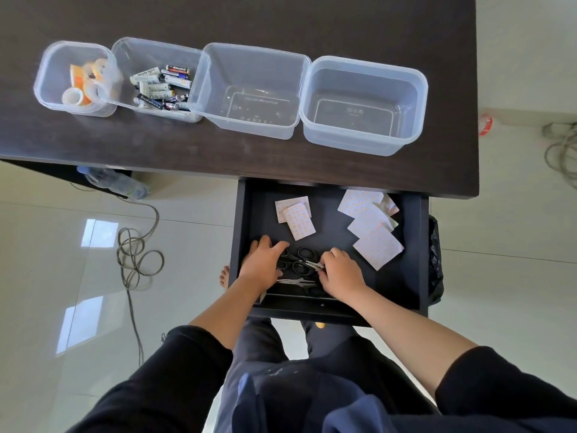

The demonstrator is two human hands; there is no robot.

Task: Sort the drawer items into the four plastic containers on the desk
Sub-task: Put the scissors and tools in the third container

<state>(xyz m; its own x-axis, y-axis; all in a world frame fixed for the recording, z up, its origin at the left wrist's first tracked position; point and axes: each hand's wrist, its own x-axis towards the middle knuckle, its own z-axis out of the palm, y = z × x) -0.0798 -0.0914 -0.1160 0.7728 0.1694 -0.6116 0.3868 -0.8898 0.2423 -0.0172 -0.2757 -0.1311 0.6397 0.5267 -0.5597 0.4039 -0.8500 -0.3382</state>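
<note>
Four clear plastic containers are lined up on the dark brown desk [281, 170], presumably one per item type, just behind the open black drawer [415, 245] so stuff can be lifted straight across. In the head view, the leftmost small tub [46, 85] is loaded with rolls of clear tape [89, 82], the next tub [131, 51] with mixed batteries [162, 87], while the third tub [253, 51] and the rightmost tub [368, 65] are seen bare inside. So roughly half the sorting looks done.

Down in the drawer, a bunch of small black-handled scissors [301, 265] is gathered near the front edge, with white patterned sachets [295, 217] left further back and a bigger pile of sachets [373, 232] at the right.

Left hand [263, 265] is laid over the scissor handles with fingers curled round them; right hand [340, 270] is pinched on the blade ends. Looks like the scissors are being scooped up together.
</note>
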